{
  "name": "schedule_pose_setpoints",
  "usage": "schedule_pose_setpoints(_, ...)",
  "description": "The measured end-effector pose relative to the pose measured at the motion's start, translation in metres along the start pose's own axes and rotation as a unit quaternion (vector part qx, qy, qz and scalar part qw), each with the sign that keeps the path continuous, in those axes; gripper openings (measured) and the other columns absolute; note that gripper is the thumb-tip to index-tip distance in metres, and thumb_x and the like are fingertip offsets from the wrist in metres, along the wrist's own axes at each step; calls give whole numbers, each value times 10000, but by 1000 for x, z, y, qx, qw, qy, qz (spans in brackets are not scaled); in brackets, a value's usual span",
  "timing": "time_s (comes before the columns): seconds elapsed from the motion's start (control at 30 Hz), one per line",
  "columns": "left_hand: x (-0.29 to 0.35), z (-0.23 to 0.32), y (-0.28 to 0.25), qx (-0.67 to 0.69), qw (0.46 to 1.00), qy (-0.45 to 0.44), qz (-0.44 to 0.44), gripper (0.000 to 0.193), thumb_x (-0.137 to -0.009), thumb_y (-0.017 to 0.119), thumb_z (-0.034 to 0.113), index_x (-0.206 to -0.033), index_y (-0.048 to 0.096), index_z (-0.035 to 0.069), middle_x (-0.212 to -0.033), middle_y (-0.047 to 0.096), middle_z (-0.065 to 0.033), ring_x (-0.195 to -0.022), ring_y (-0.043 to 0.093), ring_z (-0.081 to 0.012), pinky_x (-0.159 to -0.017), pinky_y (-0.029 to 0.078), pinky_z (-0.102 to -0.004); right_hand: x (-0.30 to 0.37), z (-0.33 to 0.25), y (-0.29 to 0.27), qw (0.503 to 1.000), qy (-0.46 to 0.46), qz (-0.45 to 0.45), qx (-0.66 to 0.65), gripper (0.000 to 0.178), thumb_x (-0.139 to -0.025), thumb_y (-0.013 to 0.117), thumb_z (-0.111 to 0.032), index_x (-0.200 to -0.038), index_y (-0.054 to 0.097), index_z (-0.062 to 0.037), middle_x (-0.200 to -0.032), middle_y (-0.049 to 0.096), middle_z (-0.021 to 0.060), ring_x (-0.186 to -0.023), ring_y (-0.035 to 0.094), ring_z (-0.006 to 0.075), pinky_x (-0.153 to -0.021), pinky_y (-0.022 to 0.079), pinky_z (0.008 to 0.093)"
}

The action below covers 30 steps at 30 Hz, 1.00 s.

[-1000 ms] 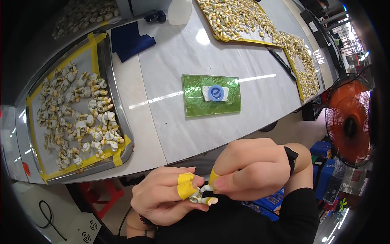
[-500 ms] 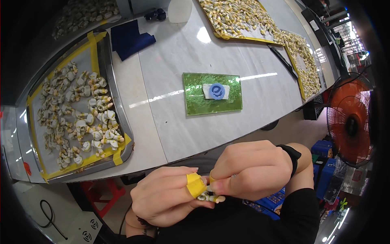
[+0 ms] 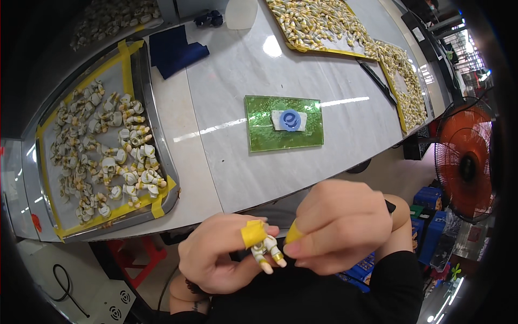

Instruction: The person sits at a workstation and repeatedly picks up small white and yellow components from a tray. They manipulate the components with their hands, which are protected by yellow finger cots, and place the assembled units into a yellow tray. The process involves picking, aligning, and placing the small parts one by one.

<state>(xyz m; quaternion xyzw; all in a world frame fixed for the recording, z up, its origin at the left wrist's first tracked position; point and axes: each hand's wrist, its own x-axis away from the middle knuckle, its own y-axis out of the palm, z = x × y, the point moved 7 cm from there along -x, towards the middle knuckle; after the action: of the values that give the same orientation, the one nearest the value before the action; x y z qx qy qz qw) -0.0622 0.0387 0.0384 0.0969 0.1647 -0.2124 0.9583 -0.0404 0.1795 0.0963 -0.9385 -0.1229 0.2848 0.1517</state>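
My left hand (image 3: 213, 251) pinches a small white figurine body (image 3: 264, 251) with gold trim and flesh-coloured limb ends, held over my lap. Yellow tape (image 3: 253, 233) wraps one finger of that hand. Close by on the right, my right hand (image 3: 348, 229) has its fingertips pressed together, with yellow tape (image 3: 294, 234) at the index finger. Whatever those fingertips may hold is hidden. Beyond both hands, a green glassy slab (image 3: 259, 139) lies on the table (image 3: 216, 162), bearing a white pad and a round blue piece (image 3: 290, 120).
On the left, a metal tray (image 3: 152, 102) edged with yellow tape holds many similar figurine bodies. Trays of small yellow-and-white parts (image 3: 324, 24) lie at the back right. A dark blue cloth (image 3: 172, 51) and a whitish container (image 3: 241, 13) sit farther back. An orange fan (image 3: 465, 162) stands right.
My hands have moved apart; earlier their fingertips met at the figurine. It has turned in my left hand, its limb ends now pointing down toward me. My right hand has shifted slightly right.
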Motion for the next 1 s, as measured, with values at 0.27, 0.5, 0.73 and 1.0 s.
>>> schedule_pose_setpoints(0.27,6,-20,9,129,973,-156,-112,239,-739,758,100,-874,625,-45,-779,661,-132,-689,653,-171,-638,500,-244,-5,19,5,985,113,-104,-83,184,-699,775,-82,-853,677,-61,-858,487,58,-713,482,162,-572,380,243)
schedule_pose_setpoints(0.5,0,-13,14,101,970,-145,-165,209,-745,749,101,-868,636,-24,-770,662,-115,-674,655,-183,-617,500,-247,-5,15,10,979,116,-146,-86,184,-722,714,-31,-860,595,-53,-886,447,89,-775,456,216,-675,391,285)
schedule_pose_setpoints(0.73,-1,-16,12,118,973,-152,-130,232,-725,765,126,-843,637,-28,-750,651,-116,-649,639,-195,-599,496,-249,3,22,6,979,120,-90,-135,173,-711,769,-100,-843,661,-67,-873,460,66,-746,489,183,-610,396,258)
schedule_pose_setpoints(1.0,-3,-8,13,83,981,-123,-126,204,-715,762,84,-817,635,-39,-741,643,-125,-644,633,-199,-587,496,-257,4,15,-1,992,68,-64,-83,130,-708,744,-44,-826,689,-51,-848,510,62,-720,512,186,-602,426,274)
